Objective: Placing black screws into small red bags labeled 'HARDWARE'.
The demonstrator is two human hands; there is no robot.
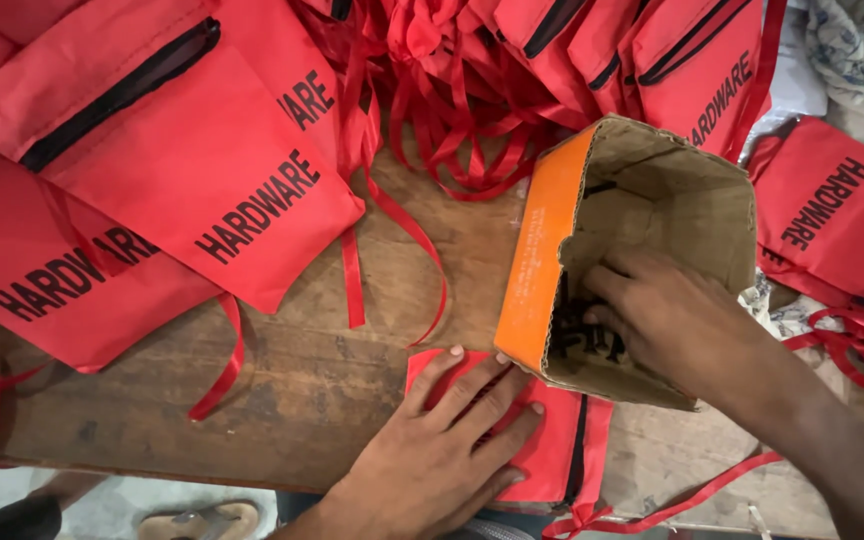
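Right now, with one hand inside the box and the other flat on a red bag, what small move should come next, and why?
Probably draw the right hand out of the cardboard box with whatever it grips. Its fingers are deep among dark items, while the left hand pins the red bag flat on the wooden table.

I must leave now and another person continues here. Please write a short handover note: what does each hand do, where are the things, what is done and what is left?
Left hand: flat, palm down, pressing a red fabric bag onto the wooden table at its near edge.
Right hand: reaching inside the open cardboard box with the orange side; fingers are among dark small items at the bottom. Whether it grips anything cannot be seen.
The box stands partly on the pressed bag.
Done: nothing visibly placed in this bag yet.
Left: many red bags with black zips and ribbons lie piled at left and along the far side.
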